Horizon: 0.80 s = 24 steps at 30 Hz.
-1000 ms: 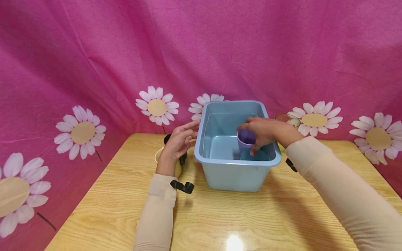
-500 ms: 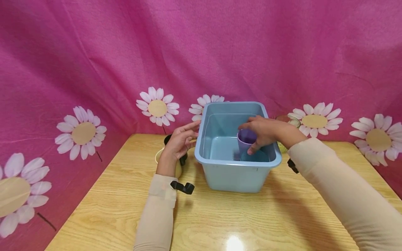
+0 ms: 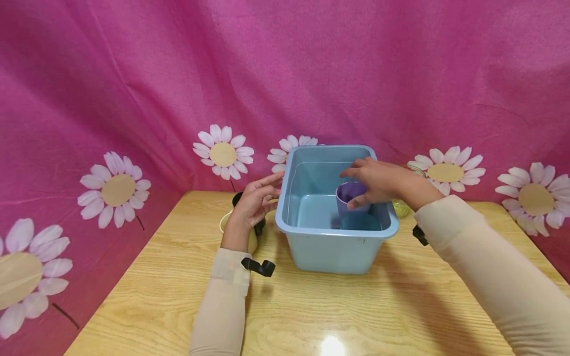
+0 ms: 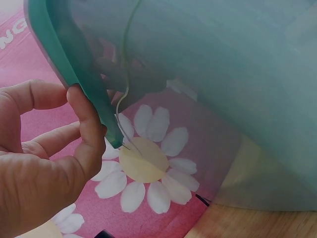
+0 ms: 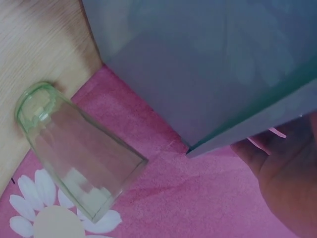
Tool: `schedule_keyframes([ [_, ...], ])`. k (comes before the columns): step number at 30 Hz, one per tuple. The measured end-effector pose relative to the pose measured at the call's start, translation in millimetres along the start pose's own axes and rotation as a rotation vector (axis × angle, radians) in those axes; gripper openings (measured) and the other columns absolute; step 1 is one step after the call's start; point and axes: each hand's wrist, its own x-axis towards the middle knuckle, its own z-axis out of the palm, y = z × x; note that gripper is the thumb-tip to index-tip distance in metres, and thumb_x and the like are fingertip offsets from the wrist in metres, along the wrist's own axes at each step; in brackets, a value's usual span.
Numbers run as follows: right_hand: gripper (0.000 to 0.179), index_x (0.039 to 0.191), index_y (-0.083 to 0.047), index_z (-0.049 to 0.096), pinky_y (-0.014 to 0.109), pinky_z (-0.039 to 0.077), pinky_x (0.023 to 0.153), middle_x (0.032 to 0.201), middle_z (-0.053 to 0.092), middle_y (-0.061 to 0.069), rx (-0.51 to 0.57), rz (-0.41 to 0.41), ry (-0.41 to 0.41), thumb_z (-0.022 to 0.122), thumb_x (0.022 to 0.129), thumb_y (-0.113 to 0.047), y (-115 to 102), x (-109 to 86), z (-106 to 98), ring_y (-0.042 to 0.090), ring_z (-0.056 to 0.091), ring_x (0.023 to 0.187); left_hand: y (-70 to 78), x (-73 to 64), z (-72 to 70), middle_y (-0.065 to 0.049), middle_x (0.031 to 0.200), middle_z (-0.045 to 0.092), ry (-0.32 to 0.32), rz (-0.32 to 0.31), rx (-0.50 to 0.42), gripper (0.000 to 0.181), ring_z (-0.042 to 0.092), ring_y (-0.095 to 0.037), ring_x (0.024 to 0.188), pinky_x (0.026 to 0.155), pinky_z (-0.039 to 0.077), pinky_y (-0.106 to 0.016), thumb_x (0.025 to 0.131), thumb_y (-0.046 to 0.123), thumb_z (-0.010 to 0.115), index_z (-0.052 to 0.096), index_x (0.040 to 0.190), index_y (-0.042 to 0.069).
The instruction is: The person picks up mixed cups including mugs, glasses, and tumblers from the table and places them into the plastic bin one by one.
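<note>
I count two hands, one blue tub, and four drinking vessels that I can make out. My right hand (image 3: 378,180) reaches into the blue tub (image 3: 336,247), its fingers curled around the rim of a purple cup (image 3: 348,198), which stands upright inside the tub near its right wall. A blue cup (image 3: 360,221) sits just in front of the purple one, inside the tub at the near right corner. My left hand (image 3: 256,198) rests at the tub's left rim, fingers loosely spread, the thumb touching the rim's edge in the left wrist view. Beneath that hand sits a cream-coloured mug (image 3: 224,222) with something dark beside it, too hidden to tell. A clear green glass (image 5: 74,148) stands on the worktop just to the right of the tub. The worktop (image 3: 311,316) is pale, grained wood with a glossy glare spot. Behind it hangs a pink cloth (image 3: 285,64) printed with white daisies.
</note>
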Motion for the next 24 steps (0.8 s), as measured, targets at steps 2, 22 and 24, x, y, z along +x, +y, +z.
schedule_keyframes([
  [2, 0.076, 0.143, -0.010, 0.059, 0.055, 0.052, 0.098, 0.133, 0.058, 0.017, -0.017, 0.004, 0.019, 0.082, 0.082, -0.049, 0.6, -1.0, -1.1, 0.035, 0.055, 0.120, -0.2, -0.3, -0.4, -0.013, 0.132, 0.061, 0.000, 0.000, 0.000, 0.054, 0.067, -0.015, 0.093, 0.080, 0.059, -0.033, 0.095, -0.005, 0.050, 0.051, 0.149, 0.000],
  [22, 0.067, 0.145, -0.011, 0.057, 0.063, 0.044, 0.104, 0.141, 0.054, 0.019, -0.016, 0.078, 0.101, 0.073, 0.091, -0.048, 17.3, -23.8, -20.8, 0.041, 0.049, 0.127, 0.0, -1.6, 0.7, -0.011, 0.126, 0.062, -0.012, 0.012, -0.002, 0.055, 0.066, -0.012, 0.080, 0.079, 0.058, -0.032, 0.095, -0.005, 0.050, 0.048, 0.149, -0.002],
  [24, 0.066, 0.145, -0.012, 0.057, 0.064, 0.043, 0.104, 0.142, 0.052, 0.020, -0.009, 0.094, 0.106, 0.072, 0.092, -0.048, 21.0, -27.3, -22.1, 0.041, 0.049, 0.127, -0.4, -1.5, 1.2, -0.010, 0.125, 0.062, -0.014, 0.014, -0.003, 0.055, 0.066, -0.012, 0.082, 0.079, 0.058, -0.032, 0.095, -0.005, 0.049, 0.048, 0.149, -0.002],
])
